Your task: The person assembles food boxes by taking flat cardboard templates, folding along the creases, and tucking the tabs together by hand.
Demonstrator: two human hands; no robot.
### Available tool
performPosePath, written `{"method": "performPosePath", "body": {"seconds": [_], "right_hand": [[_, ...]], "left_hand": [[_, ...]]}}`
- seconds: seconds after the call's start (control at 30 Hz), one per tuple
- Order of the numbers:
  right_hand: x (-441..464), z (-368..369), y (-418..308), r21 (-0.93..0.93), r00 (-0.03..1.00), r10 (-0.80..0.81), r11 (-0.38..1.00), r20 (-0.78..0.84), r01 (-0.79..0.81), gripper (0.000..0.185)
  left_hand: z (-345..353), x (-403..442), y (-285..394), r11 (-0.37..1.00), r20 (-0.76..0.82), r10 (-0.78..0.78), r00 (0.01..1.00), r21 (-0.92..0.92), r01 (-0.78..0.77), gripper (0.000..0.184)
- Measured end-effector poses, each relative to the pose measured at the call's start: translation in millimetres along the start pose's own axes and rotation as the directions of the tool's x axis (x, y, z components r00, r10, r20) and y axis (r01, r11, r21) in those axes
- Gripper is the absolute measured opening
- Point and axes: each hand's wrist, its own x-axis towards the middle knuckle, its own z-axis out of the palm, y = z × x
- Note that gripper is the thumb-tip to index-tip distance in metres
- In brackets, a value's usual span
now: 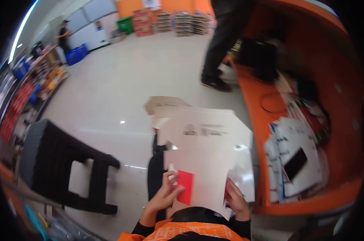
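Note:
A large flat piece of whitish cardboard (208, 154) with dark print near its far end lies across my lap. My left hand (168, 194) is over its left side, thumb and fingers closed on a bright red card (186, 187). A small white object (171, 168) sticks up by the same fingers; its kind is blurred. At the board's near right edge, my right hand (237, 199) is closed around something dark red (229, 188), mostly hidden by the fingers. A browner cardboard piece (166, 103) shows beyond the board's far left corner.
A black plastic stool (61, 160) lies at my left. On my right, an orange counter (252, 120) holds papers (276, 172), a dark phone-like slab (295, 164) and a black bag (258, 58). A person's leg (220, 48) stands ahead; another person (63, 36) is farther back by shelves.

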Motion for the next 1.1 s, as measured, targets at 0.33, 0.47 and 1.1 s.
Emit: {"method": "performPosePath", "body": {"seconds": [0.33, 0.47, 1.1], "right_hand": [[16, 16, -19, -0.545, 0.962, -0.201, 0.794, 0.183, 0.269, 0.043], [33, 43, -23, -0.567, 0.912, -0.388, 0.725, 0.132, 0.391, 0.045], [45, 98, -24, -0.073, 0.721, -0.601, 0.748, 0.344, 0.659, 0.081]], "left_hand": [[-49, -12, 7, 0.892, 0.031, -0.395, 0.918, 0.252, 0.375, 0.039], [-53, -20, 55, 0.679, -0.478, 0.312, 0.821, 0.717, 0.159, 0.03], [10, 21, 35, 0.961, -0.592, 0.059, 0.804, -0.183, -0.206, 0.028]]}}
